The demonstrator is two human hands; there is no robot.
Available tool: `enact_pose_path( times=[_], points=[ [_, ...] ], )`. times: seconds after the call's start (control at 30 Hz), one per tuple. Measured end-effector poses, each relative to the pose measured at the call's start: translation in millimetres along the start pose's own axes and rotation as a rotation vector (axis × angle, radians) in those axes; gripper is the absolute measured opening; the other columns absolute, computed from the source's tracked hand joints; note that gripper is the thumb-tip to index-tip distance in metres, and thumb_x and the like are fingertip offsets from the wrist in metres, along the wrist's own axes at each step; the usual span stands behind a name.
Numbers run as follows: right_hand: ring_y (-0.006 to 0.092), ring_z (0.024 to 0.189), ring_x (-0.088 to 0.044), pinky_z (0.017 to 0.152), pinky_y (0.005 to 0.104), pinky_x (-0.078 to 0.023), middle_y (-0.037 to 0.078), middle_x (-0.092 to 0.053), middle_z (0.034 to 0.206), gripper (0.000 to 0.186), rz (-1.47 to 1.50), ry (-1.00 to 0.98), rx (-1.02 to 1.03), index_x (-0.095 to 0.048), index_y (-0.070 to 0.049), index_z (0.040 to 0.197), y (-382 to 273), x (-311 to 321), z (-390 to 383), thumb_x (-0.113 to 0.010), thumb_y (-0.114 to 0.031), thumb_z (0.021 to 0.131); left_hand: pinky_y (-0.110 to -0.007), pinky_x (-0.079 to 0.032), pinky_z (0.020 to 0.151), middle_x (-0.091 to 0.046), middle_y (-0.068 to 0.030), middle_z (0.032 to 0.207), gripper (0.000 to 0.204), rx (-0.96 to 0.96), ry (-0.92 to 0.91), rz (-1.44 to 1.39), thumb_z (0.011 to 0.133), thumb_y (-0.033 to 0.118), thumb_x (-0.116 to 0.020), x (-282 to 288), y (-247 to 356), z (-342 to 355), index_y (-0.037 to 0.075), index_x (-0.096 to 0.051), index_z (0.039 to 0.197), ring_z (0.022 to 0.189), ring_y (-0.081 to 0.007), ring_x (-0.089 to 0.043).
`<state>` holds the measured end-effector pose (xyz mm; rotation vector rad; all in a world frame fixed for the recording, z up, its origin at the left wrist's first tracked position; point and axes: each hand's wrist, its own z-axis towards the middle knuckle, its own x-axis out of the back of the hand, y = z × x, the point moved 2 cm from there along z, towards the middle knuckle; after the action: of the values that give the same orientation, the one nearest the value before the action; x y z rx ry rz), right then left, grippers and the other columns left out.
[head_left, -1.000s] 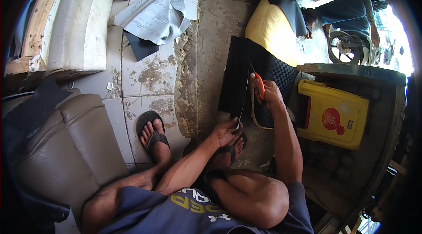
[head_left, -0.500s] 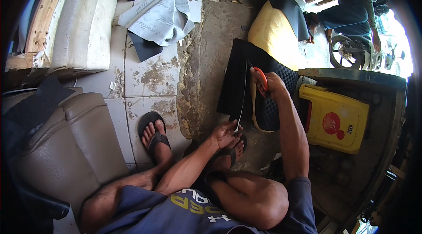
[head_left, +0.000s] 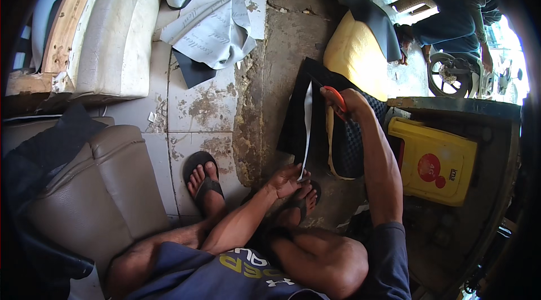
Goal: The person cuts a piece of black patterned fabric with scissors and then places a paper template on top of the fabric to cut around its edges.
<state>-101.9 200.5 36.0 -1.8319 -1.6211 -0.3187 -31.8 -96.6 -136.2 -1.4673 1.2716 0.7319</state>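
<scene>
My right hand (head_left: 356, 106) is closed around scissors with orange handles (head_left: 336, 98); their blades point into the black sheet material (head_left: 294, 115) and are hard to see against it. My left hand (head_left: 286, 181) pinches the near end of a narrow strip with a pale underside (head_left: 307, 125), which runs up toward the scissors. Just behind and to the right lies a long seat pad of yellow foam (head_left: 356, 46), with a black checkered cover (head_left: 347, 145) on its near part. A dark flap rests over its far end.
White printed-back material (head_left: 217, 35) lies on the tiles ahead. To the left stand a brown padded seat (head_left: 107, 181) and a pale cushion on a wooden frame (head_left: 59, 32). A yellow plastic container (head_left: 437, 162) is under a bench (head_left: 456, 105) at right. Another person (head_left: 451, 23) sits beyond.
The strip now shows more of its pale underside and stands farther from the black sheet. The scissors remain in my right hand, the strip in my left. The whole view has shifted slightly.
</scene>
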Motion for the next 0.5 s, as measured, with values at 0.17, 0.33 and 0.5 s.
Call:
enact_pose_path(
  times=[0.17, 0.33, 0.5],
  points=[
    [0.0120, 0.045, -0.054, 0.043, 0.0277, -0.043, 0.003, -0.057, 0.057, 0.065, -0.043, -0.053, 0.026, -0.071, 0.000, 0.079, -10, -3, 11, -0.078, -0.065, 0.079, -0.049, -0.048, 0.101, -0.071, -0.0062, 0.100, 0.011, 0.022, -0.096, -0.007, 0.098, 0.019, -0.067, 4, 5, -3, 0.010, -0.073, 0.102, 0.112, -0.0255, -0.065],
    [0.0115, 0.042, -0.052, 0.040, 0.0271, -0.041, 0.003, -0.056, 0.056, 0.066, -0.057, -0.058, -0.007, -0.071, -0.001, 0.079, -7, -6, 30, -0.077, -0.067, 0.079, -0.050, -0.047, 0.103, -0.071, -0.0070, 0.100, 0.012, 0.030, -0.119, -0.032, 0.099, 0.018, -0.066, 4, 6, -6, 0.009, -0.071, 0.105, 0.113, -0.0260, -0.064],
    [0.0104, 0.042, -0.052, 0.040, 0.0268, -0.040, 0.002, -0.057, 0.056, 0.066, -0.157, -0.083, 0.077, -0.072, -0.002, 0.081, -22, -14, 45, -0.076, -0.068, 0.080, -0.049, -0.046, 0.105, -0.071, -0.0080, 0.101, 0.013, 0.044, -0.121, -0.008, 0.098, 0.019, -0.067, 2, 9, -13, 0.008, -0.070, 0.105, 0.114, -0.0264, -0.063]
  ],
)
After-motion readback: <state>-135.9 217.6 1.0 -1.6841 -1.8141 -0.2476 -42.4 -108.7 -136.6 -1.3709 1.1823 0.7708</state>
